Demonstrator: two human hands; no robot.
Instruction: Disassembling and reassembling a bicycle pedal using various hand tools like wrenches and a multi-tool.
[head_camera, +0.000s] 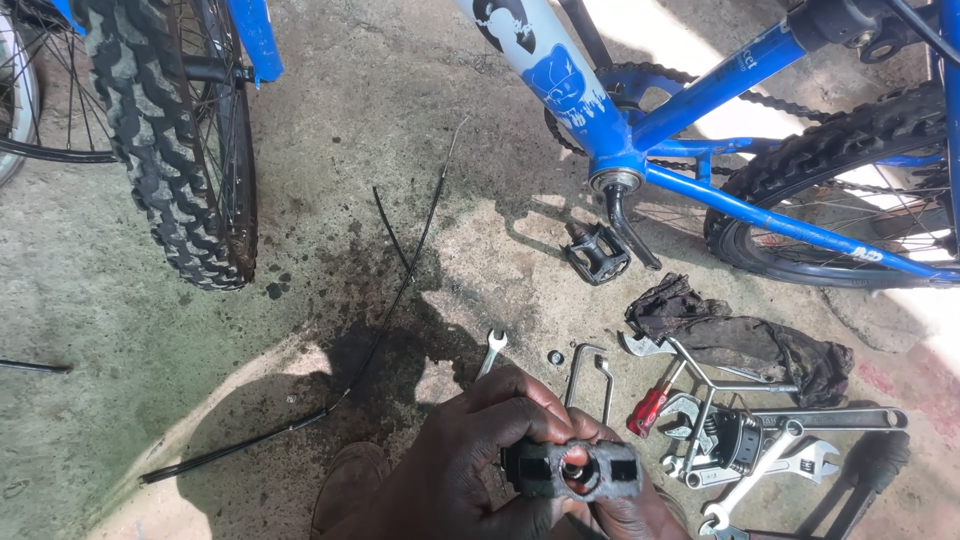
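A loose black bicycle pedal (572, 470) sits low in the view, gripped from both sides and turned so its open centre, with a reddish bearing seat, faces up toward the camera, probably to let the inside be seen. The left hand (470, 450) wraps it from the left, fingers (520, 395) curled over the top edge, closed on the pedal. The right hand (625, 510) supports it from below and right, fingers closed on the same pedal, though mostly hidden.

Just right of the pedal lies a heap of tools (740, 440) on the concrete floor (330, 140): spanners, an adjustable wrench, a red-handled screwdriver (652, 405), kept within easy reach. Above the pedal lie a small spanner (491, 350) and a bent metal bracket (590, 375). Beyond those, a dark rag (740, 335), then the blue bicycle frame (700, 100) with its mounted pedal (597, 253) on the crank. Far left of the pedal stands a knobbly tyre (170, 140), with a black cable (400, 290) trailing across the floor.
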